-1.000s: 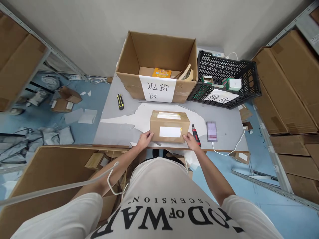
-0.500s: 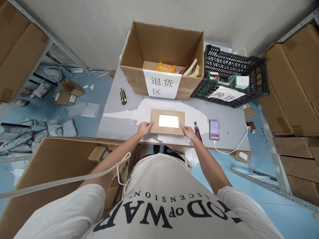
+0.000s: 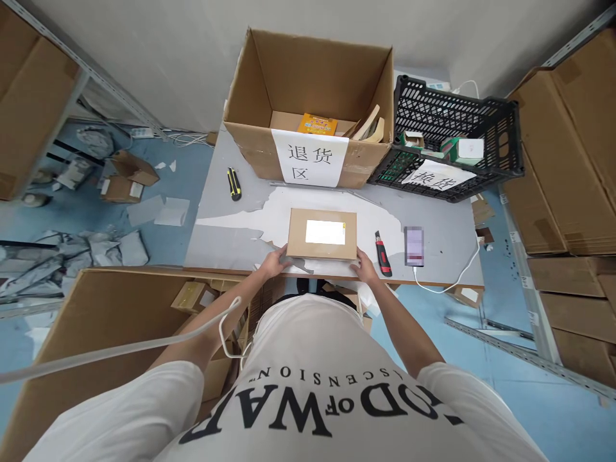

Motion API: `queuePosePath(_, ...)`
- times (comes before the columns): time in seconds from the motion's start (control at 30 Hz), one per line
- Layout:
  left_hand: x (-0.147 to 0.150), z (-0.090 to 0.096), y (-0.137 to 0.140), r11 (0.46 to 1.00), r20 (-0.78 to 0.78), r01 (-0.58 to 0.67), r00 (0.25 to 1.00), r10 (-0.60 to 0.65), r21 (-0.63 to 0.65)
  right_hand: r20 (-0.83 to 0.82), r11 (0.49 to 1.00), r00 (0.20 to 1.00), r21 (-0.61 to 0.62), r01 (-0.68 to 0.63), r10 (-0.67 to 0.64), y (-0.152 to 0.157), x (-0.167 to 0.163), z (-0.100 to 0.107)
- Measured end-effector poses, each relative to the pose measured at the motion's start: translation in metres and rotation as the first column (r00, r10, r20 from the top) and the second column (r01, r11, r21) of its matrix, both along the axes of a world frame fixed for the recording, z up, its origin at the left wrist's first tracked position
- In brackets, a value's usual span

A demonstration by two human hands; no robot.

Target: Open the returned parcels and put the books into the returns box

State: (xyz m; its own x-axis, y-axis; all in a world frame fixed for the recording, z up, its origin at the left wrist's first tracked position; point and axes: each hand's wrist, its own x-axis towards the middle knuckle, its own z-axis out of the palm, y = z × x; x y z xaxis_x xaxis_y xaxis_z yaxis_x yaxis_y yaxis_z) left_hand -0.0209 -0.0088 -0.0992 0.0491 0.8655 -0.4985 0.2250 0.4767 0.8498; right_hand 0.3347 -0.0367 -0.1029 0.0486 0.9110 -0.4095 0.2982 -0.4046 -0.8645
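A flat brown cardboard box (image 3: 299,233) with a white label (image 3: 325,232) lies on the table in front of me. My left hand (image 3: 274,262) is at its near left corner, thumb and fingers apart around the corner. At the near right corner, my right hand (image 3: 364,265) rests in much the same way, thumb apart from the fingers. Both hands look open, with fingertips against or just beside the box; exact contact is hard to see. A red and black utility knife (image 3: 383,254) lies right of my right hand.
Behind stand a large open carton (image 3: 255,151) with a few items inside and a black plastic crate (image 3: 500,141). A yellow-black cutter (image 3: 234,184) and a phone (image 3: 414,246) on a white cable lie on the table (image 3: 212,247). A big carton (image 3: 110,308) stands at my left.
Both thumbs have come off the top of the cardboard box. My hands have slid toward me to its near corners. The view has shifted slightly.
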Motion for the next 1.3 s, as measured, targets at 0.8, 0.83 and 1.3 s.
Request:
queuePosePath(0.8, 0.028, 0.093, 0.031, 0.950, -0.631, 0.233, 0.774, -0.052, 0.207, 0.348, 0.986, 0.924, -0.014, -0.166, 0.161, 0.034, -0.020, 0.087)
queuePosePath(0.83, 0.028, 0.092, 0.031, 0.955, -0.630, 0.229, 0.774, -0.063, 0.186, 0.349, 0.985, 0.921, -0.037, -0.168, 0.170, 0.034, -0.020, 0.086)
queuePosePath(1.3, 0.010, 0.052, 0.028, 0.974, -0.481, 0.150, 0.875, -0.050, 0.171, 0.050, 0.998, 0.999, -0.059, -0.020, 0.023, 0.023, -0.011, 0.054)
